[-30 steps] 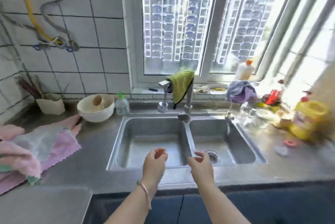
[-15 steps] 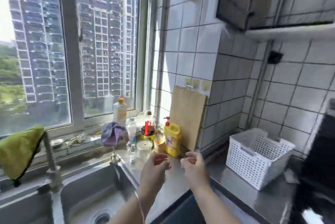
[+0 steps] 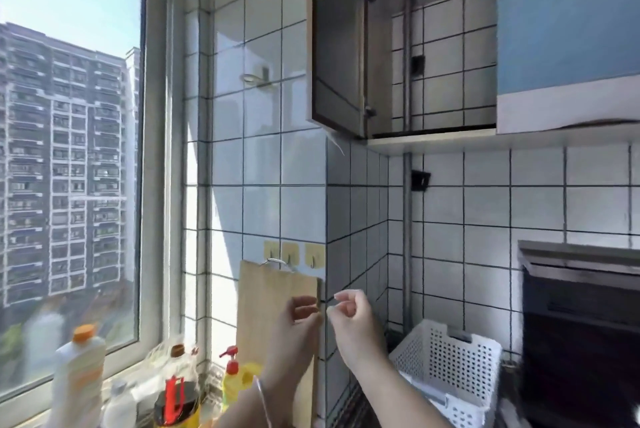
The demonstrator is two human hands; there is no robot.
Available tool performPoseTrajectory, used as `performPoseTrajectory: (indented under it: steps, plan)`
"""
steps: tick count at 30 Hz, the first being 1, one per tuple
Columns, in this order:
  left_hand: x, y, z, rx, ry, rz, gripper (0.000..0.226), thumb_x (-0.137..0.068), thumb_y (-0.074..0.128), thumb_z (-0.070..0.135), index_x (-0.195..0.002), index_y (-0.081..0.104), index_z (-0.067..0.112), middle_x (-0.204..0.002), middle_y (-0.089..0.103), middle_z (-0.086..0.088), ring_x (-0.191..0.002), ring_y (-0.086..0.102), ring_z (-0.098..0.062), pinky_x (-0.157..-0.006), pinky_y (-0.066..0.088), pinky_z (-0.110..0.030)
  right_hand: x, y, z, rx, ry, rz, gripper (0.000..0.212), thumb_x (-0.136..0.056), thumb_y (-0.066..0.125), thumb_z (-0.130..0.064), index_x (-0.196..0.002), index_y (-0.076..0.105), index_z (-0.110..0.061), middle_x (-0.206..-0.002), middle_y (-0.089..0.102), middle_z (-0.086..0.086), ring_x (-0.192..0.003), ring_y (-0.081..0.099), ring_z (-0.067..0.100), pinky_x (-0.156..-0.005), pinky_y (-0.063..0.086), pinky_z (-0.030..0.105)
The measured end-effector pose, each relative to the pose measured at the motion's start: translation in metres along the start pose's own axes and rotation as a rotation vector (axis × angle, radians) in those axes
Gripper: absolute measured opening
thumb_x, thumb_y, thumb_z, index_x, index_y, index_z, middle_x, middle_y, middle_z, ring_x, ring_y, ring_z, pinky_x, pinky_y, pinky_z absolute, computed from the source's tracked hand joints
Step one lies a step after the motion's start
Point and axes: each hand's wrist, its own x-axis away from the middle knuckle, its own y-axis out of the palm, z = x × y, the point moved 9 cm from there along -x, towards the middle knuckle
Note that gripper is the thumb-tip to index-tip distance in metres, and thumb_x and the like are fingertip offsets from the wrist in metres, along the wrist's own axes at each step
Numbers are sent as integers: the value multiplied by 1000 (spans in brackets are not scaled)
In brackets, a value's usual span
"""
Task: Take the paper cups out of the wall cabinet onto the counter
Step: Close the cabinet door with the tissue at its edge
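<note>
The wall cabinet (image 3: 433,140) hangs at the upper right with its left door (image 3: 337,47) swung open; inside I see only the tiled back wall and a pipe, and no paper cups show. A shut blue door (image 3: 568,12) covers the compartment to the right. My left hand (image 3: 299,323) and my right hand (image 3: 349,320) are raised side by side well below the cabinet, in front of a wooden cutting board (image 3: 270,303). Both hands are loosely curled with fingers apart and hold nothing. The counter is hidden below the frame.
A white perforated basket (image 3: 446,358) stands at the lower right beside a dark appliance (image 3: 581,323). Bottles stand at the lower left by the window: a white one with an orange cap (image 3: 79,375), a yellow pump bottle (image 3: 235,382) and a dark jar (image 3: 176,403).
My view has swung from the sink to the right and upward to the open wall cabinet. Both hands have stayed together and risen in front of me.
</note>
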Motion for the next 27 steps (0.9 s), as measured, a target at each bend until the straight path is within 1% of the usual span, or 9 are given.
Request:
performPoseTrajectory:
  steps: [4,6,9,11,14,16,21,24,27]
  plan:
    - [-62,11,25,-24,95,-52,19,-85,54,-1,-93,58,16,-94,63,-8,-74,56,-14,-59,41,-23,-59,1,-24,9,-68,49,13,-86,54,-18,-98,53,-24,-85,57,-9,-74,54,7,-57,41,18]
    - [-91,17,36,-76,145,-73,21,-84,56,2,-90,58,22,-95,65,-4,-76,58,-13,-61,43,-23,-87,-2,-37,49,-119,56,12,-87,54,-18,-96,53,-25,-84,57,-10,-70,53,3,-54,39,13]
    - [-127,30,55,-95,202,-103,20,-84,57,4,-97,59,19,-98,65,-3,-74,58,-17,-64,44,-27,-125,-7,-56,87,-192,55,11,-87,54,-18,-94,52,-27,-83,57,-11,-68,51,-2,-49,37,8]
    - [-155,35,72,-93,248,-73,22,-84,57,5,-100,59,19,-98,66,-2,-77,59,-17,-68,47,-30,-149,-12,-73,93,-251,60,11,-86,54,-19,-94,53,-27,-82,56,-13,-69,51,-2,-52,37,9]
    - [-193,41,102,-61,331,-21,23,-82,59,7,-92,59,27,-99,68,-4,-84,62,-18,-80,50,-38,-181,-17,-101,87,-366,51,11,-85,54,-18,-93,55,-26,-80,56,-12,-69,52,0,-55,39,13]
    - [-214,45,124,-54,397,19,23,-82,60,8,-92,57,28,-99,68,-3,-86,62,-18,-83,50,-40,-201,-20,-123,94,-449,33,11,-87,53,-20,-96,56,-25,-82,57,-10,-70,52,1,-55,38,15]
    - [-251,51,181,-14,566,167,35,-83,57,6,-114,51,22,-108,60,1,-95,59,-16,-82,49,-32,-241,-28,-176,114,-612,19,19,-89,51,-20,-108,56,-19,-93,58,-5,-77,52,7,-56,37,13]
    - [-269,57,202,1,618,202,45,-84,57,8,-126,46,18,-113,55,3,-100,58,-15,-91,49,-33,-263,-28,-201,72,-682,44,18,-88,51,-17,-104,58,-18,-93,60,-4,-78,55,9,-61,41,13]
    - [-282,59,214,-16,677,222,45,-84,59,12,-126,45,18,-116,54,2,-104,59,-16,-92,50,-34,-277,-21,-212,82,-721,60,18,-87,53,-17,-104,58,-18,-98,63,-2,-88,59,15,-70,48,22]
